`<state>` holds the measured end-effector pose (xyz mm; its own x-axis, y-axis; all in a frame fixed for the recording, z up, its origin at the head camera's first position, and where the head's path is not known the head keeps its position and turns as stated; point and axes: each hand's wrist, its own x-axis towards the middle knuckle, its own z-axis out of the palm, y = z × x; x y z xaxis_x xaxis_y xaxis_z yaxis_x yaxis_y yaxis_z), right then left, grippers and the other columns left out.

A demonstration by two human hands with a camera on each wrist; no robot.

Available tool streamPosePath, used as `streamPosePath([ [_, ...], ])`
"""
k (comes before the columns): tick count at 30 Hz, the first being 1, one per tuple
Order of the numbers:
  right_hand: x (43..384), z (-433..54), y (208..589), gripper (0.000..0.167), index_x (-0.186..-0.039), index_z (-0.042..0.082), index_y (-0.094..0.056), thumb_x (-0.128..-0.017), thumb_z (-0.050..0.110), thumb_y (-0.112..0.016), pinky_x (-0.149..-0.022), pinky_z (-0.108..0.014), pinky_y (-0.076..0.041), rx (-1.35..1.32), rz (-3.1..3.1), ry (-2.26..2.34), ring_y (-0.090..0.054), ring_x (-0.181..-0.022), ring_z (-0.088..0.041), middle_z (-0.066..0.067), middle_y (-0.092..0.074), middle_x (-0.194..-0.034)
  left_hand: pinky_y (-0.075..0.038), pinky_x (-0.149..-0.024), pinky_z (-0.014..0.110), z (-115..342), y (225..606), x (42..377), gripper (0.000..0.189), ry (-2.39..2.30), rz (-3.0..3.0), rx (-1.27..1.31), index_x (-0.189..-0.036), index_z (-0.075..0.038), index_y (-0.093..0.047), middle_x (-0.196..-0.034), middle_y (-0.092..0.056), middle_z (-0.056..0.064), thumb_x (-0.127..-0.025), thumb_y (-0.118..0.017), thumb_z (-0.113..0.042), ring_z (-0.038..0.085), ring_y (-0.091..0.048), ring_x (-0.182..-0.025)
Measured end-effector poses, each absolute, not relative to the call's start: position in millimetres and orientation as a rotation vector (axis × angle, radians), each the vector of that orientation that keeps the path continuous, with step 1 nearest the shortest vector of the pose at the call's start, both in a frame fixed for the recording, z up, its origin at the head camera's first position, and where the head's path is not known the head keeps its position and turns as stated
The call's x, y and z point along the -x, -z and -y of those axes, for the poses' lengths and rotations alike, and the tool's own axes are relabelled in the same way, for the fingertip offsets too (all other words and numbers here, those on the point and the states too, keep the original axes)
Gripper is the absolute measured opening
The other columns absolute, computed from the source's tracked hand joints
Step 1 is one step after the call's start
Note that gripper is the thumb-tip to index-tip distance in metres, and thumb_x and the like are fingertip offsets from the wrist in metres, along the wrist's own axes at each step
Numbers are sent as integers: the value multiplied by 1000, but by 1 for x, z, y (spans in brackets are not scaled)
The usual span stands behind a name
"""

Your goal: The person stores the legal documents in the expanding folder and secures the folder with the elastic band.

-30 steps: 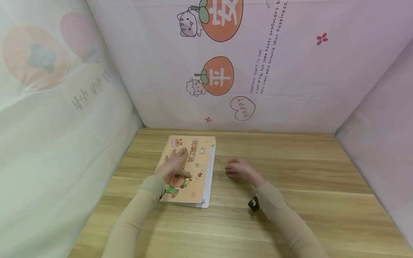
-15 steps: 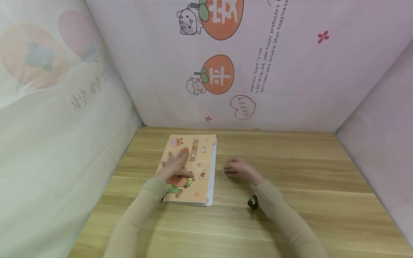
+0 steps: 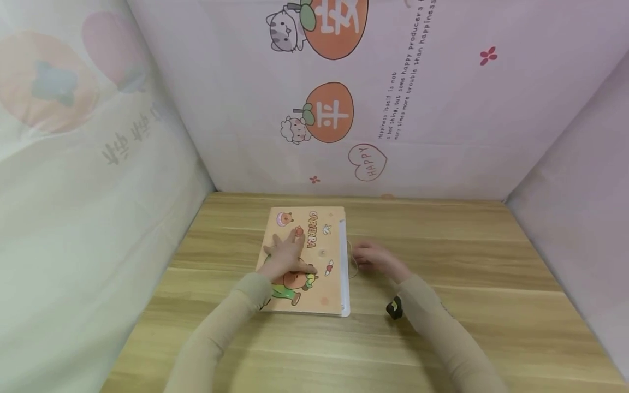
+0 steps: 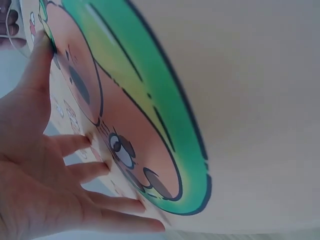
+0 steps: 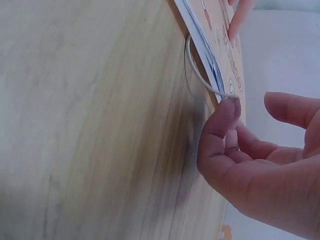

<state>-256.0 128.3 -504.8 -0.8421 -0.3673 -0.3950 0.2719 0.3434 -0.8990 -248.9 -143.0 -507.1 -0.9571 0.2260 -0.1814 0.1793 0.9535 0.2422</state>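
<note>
A peach folder (image 3: 331, 295) with a capybara print lies on the wooden table, white sheets or edges showing along its right side. My left hand (image 3: 285, 259) rests on its cover with fingers spread; in the left wrist view these fingers (image 4: 82, 172) touch the printed surface. A thin elastic cord (image 3: 351, 262) loops out from the folder's right edge. My right hand (image 3: 375, 257) is beside that edge, fingers curled. In the right wrist view the cord (image 5: 197, 72) runs to a curled fingertip (image 5: 229, 107) and is caught there; part of the hold is hidden.
Printed fabric walls (image 3: 432, 169) stand at the back and on both sides of the wooden table (image 3: 472, 256). A small black object (image 3: 395, 308) sits at the right wrist, by the sleeve (image 3: 427, 305).
The folder has slid to the right under my left hand, which moved along with it. My right hand has shifted slightly right and met the elastic cord, which was apart from it earlier.
</note>
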Motion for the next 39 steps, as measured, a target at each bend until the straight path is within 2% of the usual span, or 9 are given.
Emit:
streamPosePath([
  [4,256,-137,504,41,-127,-15,-50,-100,17,-50,-86,-29,-51,107,-2092,1518,-59,-93,-16,-9,-63,-104,-22,-98,85,127,511,248,114,-343,-2939,-282,-154,-16,-36,-165,-22,16,-63,-79,-70,68,-15,-140],
  [6,257,-141,504,39,-122,-15,-53,-100,16,-50,-79,-27,-49,130,-2107,1505,-55,-85,-14,-4,-61,-95,-20,-102,83,121,513,248,111,-341,-2966,-289,-150,-16,-42,-163,-25,16,-62,-79,-72,65,-14,-142],
  [11,259,-147,502,32,-114,-9,-58,-98,18,-54,-71,-26,-46,100,-2149,1486,-53,-80,-13,0,-62,-87,-19,-106,81,107,517,250,97,-351,-3015,-343,-130,-12,-55,-159,-29,19,-60,-79,-74,60,-16,-145],
  [15,259,-146,501,26,-108,-3,-61,-96,20,-58,-74,-27,-47,40,-2185,1464,-57,-84,-14,-2,-66,-91,-23,-104,80,105,521,252,102,-362,-3012,-341,-133,-10,-54,-158,-30,20,-59,-78,-75,58,-19,-145],
  [19,259,-145,501,24,-105,-1,-62,-95,21,-61,-74,-27,-49,18,-2210,1445,-58,-84,-15,-4,-68,-93,-23,-103,81,115,519,255,114,-402,-2983,-332,-148,-11,-42,-160,-28,22,-61,-78,-74,58,-18,-145],
  [23,260,-145,502,24,-107,1,-61,-95,21,-60,-76,-28,-51,-7,-2190,1458,-62,-87,-14,-6,-71,-100,-16,-103,84,131,515,258,118,-440,-2940,-383,-156,-13,-30,-163,-19,25,-65,-76,-72,61,-8,-146],
  [30,262,-144,502,33,-122,-5,-54,-99,20,-53,-87,-32,-54,1,-2164,1461,-66,-103,-21,-20,-66,-122,-9,-105,84,150,519,260,113,-525,-2861,-430,-158,-15,-27,-165,-6,26,-71,-77,-66,61,1,-146],
  [35,262,-142,499,45,-134,-10,-43,-102,20,-47,-105,-44,-49,18,-2123,1477,-56,-126,-40,-31,-53,-138,-5,-111,79,150,519,259,114,-583,-2839,-439,-159,-14,-23,-165,-3,27,-71,-79,-62,60,4,-147],
  [39,261,-140,497,46,-136,-12,-41,-102,19,-45,-111,-49,-44,21,-2091,1500,-52,-132,-43,-34,-49,-141,-6,-110,80,150,518,258,112,-593,-2834,-447,-159,-14,-24,-165,-3,28,-72,-79,-60,62,4,-146],
])
